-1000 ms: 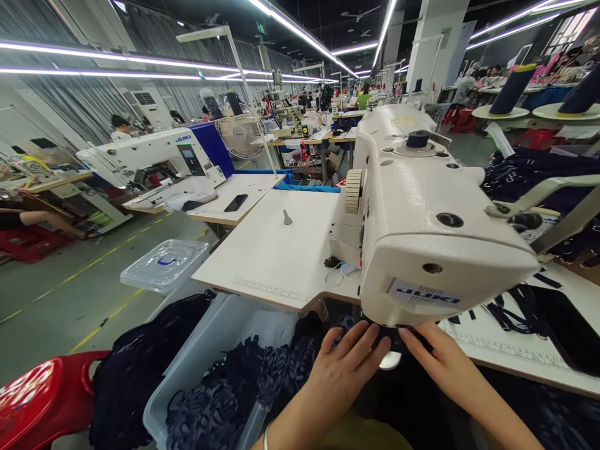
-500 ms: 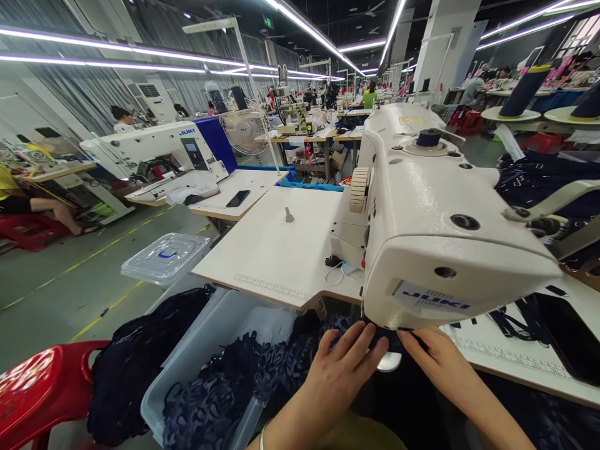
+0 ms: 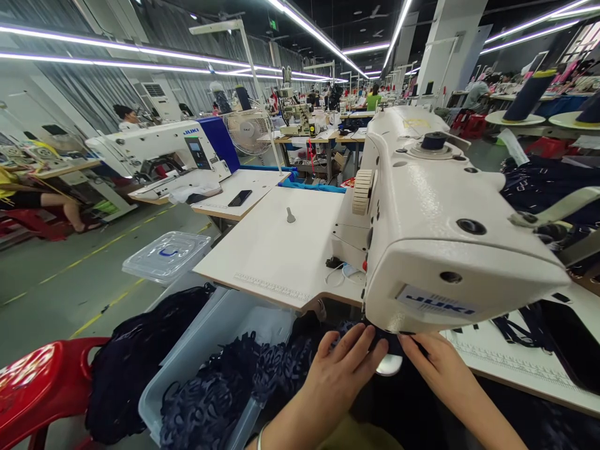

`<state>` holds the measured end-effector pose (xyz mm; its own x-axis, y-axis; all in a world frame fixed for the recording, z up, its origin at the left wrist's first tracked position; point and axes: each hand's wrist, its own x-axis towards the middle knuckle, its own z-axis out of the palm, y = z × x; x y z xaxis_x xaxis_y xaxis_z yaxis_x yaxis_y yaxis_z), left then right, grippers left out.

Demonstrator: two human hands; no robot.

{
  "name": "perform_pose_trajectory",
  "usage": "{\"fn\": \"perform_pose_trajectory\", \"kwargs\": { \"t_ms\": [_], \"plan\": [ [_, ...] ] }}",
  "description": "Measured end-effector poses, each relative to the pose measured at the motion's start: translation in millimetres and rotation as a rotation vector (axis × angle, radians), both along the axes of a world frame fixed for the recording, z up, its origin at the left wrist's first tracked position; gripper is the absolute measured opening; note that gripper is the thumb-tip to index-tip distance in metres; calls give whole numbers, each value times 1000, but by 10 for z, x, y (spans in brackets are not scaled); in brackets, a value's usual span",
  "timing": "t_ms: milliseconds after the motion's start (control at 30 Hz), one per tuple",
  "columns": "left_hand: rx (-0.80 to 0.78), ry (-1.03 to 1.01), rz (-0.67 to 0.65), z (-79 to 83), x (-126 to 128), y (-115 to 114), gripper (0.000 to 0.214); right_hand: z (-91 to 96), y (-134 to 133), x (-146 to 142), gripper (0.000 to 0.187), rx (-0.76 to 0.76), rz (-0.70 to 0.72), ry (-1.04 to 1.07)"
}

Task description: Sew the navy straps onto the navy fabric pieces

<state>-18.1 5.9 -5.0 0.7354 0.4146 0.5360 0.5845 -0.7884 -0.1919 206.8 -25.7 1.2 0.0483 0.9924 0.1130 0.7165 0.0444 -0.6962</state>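
A white sewing machine (image 3: 445, 206) fills the right of the view, its head over both my hands. My left hand (image 3: 344, 372) lies beside the needle area, its fingers bent over a piece of dark navy fabric (image 3: 380, 335); the thumb is mostly hidden. On the right side of the same fabric, my right hand (image 3: 431, 359) pinches the edge between thumb and fingers. The needle and presser foot are hidden by the machine head. Below the fabric, between my hands, shows a shiny rounded metal plate (image 3: 390, 364).
A clear bin (image 3: 154, 387) of navy strips stands at left below the table (image 3: 262, 250). Beyond it are a red stool (image 3: 51, 381), a dark fabric heap (image 3: 135, 369) and a clear lid (image 3: 166, 256). A phone (image 3: 574, 340) and navy straps (image 3: 522, 328) lie right.
The camera view has shifted slightly, so the machine appears a little farther right. Both hands stay at the fabric under the machine head, with hardly any visible movement.
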Motion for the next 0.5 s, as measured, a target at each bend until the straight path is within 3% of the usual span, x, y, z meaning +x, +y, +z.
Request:
{"fn": "perform_pose_trajectory", "kwargs": {
  "t_ms": [500],
  "plan": [
    [-90,-26,-27,9,-24,-3,35,-93,-8,-19,37,19,21,35]
  ]
}}
